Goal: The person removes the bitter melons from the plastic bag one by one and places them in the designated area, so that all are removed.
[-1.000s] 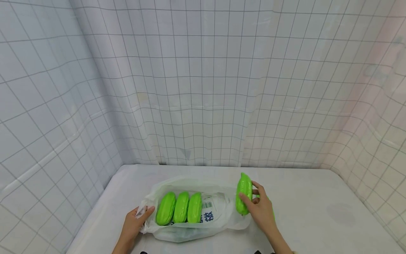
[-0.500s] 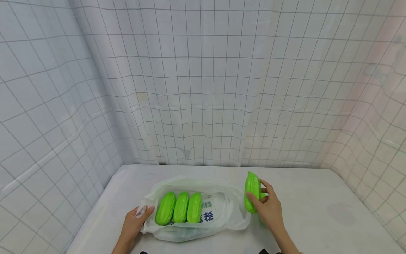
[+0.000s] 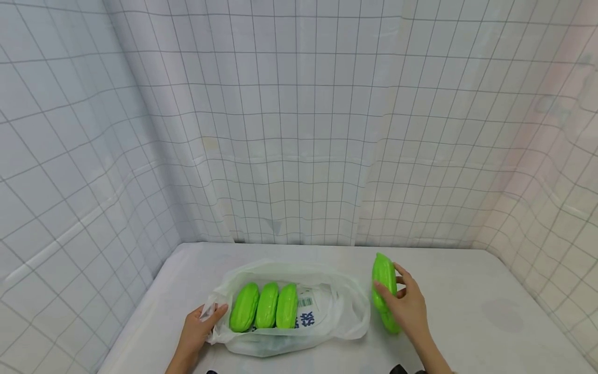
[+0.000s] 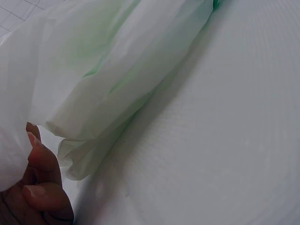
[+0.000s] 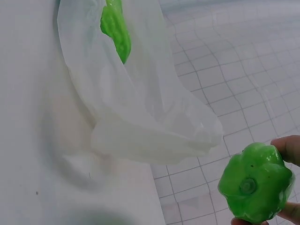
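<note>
My right hand (image 3: pixel 407 306) holds a glossy bright green ribbed gourd (image 3: pixel 384 278) between thumb and fingers, to the right of a translucent white plastic bag (image 3: pixel 352 306). The right wrist view shows this gourd (image 5: pixel 255 183) end-on, its lobed end facing the camera. Below it, partly hidden, another green gourd (image 3: pixel 390 323) lies on the table. My left hand (image 3: pixel 197 328) pinches the bag's left edge; in the left wrist view its curled fingers (image 4: pixel 44 161) are at the plastic. Three similar green gourds (image 3: pixel 244 307) lie side by side in the bag's left half.
Inside the bag, right of the gourds, blue printing and a green barcode (image 3: pixel 305 301) show. A white table (image 3: pixel 467 301) carries everything. White grid-patterned sheets (image 3: pixel 303 130) hang behind it and along both sides.
My right hand has carried its gourd rightward, away from the bag's right end, so the gourd on the table shows below it. The left hand and the bag's gourds stay put.
</note>
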Available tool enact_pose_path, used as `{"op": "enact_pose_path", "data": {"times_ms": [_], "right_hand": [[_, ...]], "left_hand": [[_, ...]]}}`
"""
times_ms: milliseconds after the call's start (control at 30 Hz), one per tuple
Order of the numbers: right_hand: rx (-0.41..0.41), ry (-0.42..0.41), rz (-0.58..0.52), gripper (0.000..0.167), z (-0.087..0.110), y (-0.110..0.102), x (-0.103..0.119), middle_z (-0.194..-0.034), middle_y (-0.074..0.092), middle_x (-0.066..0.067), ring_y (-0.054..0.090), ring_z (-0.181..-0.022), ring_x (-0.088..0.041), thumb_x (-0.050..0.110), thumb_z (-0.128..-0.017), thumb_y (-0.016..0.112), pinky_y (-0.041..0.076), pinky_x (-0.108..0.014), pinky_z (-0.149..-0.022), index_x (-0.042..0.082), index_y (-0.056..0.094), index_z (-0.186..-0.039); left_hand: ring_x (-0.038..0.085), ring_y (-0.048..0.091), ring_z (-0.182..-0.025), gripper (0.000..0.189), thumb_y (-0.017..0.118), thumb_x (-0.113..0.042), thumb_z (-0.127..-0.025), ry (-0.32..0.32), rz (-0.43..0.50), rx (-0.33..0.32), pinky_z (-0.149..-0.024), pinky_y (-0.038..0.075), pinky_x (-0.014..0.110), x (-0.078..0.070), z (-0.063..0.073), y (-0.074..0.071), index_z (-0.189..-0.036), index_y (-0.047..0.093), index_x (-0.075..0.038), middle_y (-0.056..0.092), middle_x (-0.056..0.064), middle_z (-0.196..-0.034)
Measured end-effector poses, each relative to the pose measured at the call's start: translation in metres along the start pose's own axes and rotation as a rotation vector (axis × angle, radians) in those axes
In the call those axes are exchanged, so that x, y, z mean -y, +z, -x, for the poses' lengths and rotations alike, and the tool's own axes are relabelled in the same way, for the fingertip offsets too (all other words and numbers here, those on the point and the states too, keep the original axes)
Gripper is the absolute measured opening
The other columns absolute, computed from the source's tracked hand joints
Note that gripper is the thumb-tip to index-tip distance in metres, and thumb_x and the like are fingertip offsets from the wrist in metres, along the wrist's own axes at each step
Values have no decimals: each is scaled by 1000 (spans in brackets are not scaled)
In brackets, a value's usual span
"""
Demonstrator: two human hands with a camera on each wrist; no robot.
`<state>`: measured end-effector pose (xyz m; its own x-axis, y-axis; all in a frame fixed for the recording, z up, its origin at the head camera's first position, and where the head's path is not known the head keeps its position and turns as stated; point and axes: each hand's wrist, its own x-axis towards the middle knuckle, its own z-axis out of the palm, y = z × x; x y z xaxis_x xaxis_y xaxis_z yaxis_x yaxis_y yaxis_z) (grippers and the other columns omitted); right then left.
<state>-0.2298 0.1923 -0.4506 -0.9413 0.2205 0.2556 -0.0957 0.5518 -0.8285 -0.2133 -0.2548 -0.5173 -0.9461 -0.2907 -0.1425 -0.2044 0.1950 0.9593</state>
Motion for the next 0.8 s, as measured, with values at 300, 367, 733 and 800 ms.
{"op": "enact_pose_path", "data": {"times_ms": [300, 367, 733, 800], "right_hand": [[-13, 38, 10, 73, -6, -10, -12, -116, 56, -17, 47, -76, -20, 49, -83, 69, 42, -29, -58, 13, 43, -141], [-10, 55, 10, 73, -6, -11, -16, -117, 55, -17, 47, -77, -20, 49, -83, 69, 42, -29, -59, 12, 43, -140], [-43, 81, 89, 72, -8, -19, -33, -118, 56, -22, 51, -82, -25, 52, -85, 65, 41, -33, -62, 5, 45, -137], [-43, 82, 100, 73, -8, -20, -35, -118, 55, -23, 52, -81, -25, 52, -86, 64, 40, -33, -62, 4, 44, -137]], "left_hand": [[15, 46, -69, 41, 72, -43, -82, -2, -9, -3, -61, 40, 28, 0, 0, 0, -88, 58, -4, 44, 0, -68], [15, 46, -69, 42, 72, -43, -82, -6, -12, -5, -61, 40, 28, -1, 0, 0, -89, 58, -4, 44, 0, -68], [15, 47, -72, 43, 72, -44, -82, -8, -27, -7, -62, 41, 28, -1, 1, 1, -89, 58, -4, 48, 1, -73], [15, 47, -73, 43, 72, -44, -82, -6, -30, -8, -63, 41, 28, -2, 1, 0, -89, 59, -4, 50, 1, -75]]}}
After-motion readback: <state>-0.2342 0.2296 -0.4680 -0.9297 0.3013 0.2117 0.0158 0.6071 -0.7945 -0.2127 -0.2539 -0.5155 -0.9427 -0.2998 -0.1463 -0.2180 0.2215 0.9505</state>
